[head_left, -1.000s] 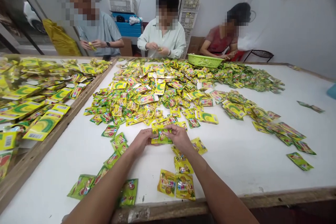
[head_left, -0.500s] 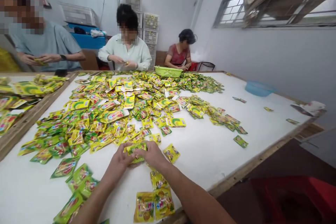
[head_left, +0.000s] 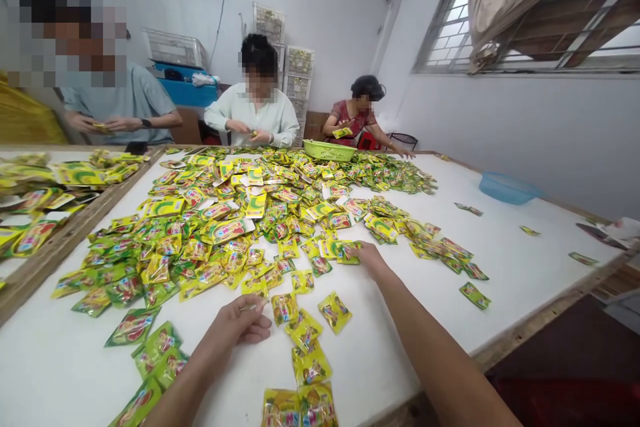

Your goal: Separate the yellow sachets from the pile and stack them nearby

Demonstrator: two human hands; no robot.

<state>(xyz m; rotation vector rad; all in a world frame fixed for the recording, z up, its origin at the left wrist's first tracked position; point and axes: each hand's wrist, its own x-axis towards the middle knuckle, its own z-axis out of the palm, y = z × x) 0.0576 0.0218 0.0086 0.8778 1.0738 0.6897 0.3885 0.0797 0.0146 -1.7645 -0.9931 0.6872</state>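
Note:
My right hand (head_left: pixel 371 259) reaches forward and right, its fingertips closed on the edge of a small green packet (head_left: pixel 347 252). That packet overlaps the right end of a flat yellow carton (head_left: pixel 327 249) at the pile's near edge. My left hand (head_left: pixel 245 321) hovers low over the white table, fingers loosely curved and apart, with nothing visible in them. Just beyond it lies a yellow packet (head_left: pixel 255 285), and to its right another yellow packet (head_left: pixel 285 308). Several yellow packets run from there toward the table's front edge. Green packets (head_left: pixel 161 340) lie left of my left forearm.
A large pile of packets and cartons (head_left: pixel 220 213) covers the table's middle. A green basket (head_left: pixel 329 151) stands at the far side, a blue basin (head_left: pixel 510 188) at the right. Three people sit across the table handling packets. A wooden divider (head_left: pixel 85 227) runs along the left.
My hands, together on a green packet before, are apart. The right has carried the packet forward and right to the carton; the left has let go. A far person at the right has stretched out an arm.

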